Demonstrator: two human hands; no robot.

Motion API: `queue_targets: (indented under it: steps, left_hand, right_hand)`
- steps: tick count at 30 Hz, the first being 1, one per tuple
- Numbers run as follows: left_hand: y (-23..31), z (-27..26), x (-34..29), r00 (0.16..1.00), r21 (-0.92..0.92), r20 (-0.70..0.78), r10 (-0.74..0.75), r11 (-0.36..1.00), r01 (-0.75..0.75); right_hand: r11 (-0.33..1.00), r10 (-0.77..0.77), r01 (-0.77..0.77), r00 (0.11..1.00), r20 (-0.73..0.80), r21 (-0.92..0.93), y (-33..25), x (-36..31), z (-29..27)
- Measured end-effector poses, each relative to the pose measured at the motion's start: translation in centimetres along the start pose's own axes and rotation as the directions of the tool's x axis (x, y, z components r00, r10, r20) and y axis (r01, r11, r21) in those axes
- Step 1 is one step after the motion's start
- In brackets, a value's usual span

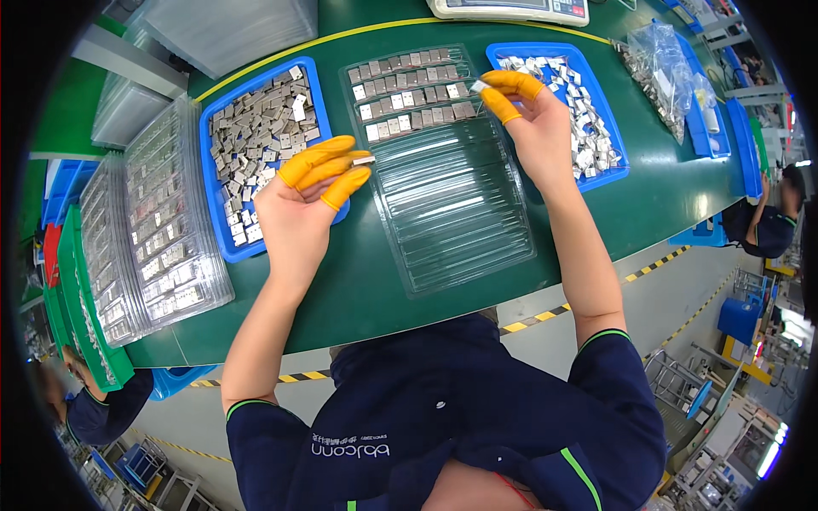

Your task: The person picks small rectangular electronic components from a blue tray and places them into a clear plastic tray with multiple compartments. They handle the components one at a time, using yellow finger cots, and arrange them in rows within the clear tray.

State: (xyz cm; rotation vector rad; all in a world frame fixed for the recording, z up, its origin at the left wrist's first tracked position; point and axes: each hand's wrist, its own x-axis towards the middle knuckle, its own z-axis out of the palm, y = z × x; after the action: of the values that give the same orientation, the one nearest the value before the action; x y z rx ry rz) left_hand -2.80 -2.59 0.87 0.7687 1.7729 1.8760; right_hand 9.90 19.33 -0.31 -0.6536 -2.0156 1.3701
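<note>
My left hand, in yellow finger cots, pinches a small flat metal piece beside the clear ribbed plastic tray. Yellow cots also cover the fingertips of my right hand, which grips a small white-and-silver part above the tray's upper right. Rows of small metal pieces fill the tray's far slots; the near slots hold none. Left of it, a blue bin carries a heap of grey metal pieces. A second blue bin, under and beyond my right hand, contains white-and-silver parts.
Stacked clear trays with filled rows stand at the left, beside a green bin. At the back are a scale and clear plastic containers. A bag of parts lies far right. Other people sit at both sides.
</note>
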Motion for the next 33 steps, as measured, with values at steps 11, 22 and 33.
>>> queue_targets:
  steps: [11,22,33]
  left_hand:
    - [0.0,-0.1,-0.6,0.941,-0.192,0.133,-0.311,0.924,0.332]
    - [-0.5,-0.2,-0.9,0.947,-0.198,0.145,-0.286,0.93,0.311]
    - [-0.1,0.8,-2.5,0.959,-0.013,0.121,-0.256,0.966,0.259]
  right_hand:
    - [0.796,0.343,-0.464,0.875,0.342,0.388,-4.1,-3.4,4.4]
    - [0.853,0.295,-0.425,0.872,0.391,0.303,-3.8,-4.1,4.4]
    - [0.92,0.191,-0.33,0.847,0.497,0.21,-4.0,-4.2,3.3]
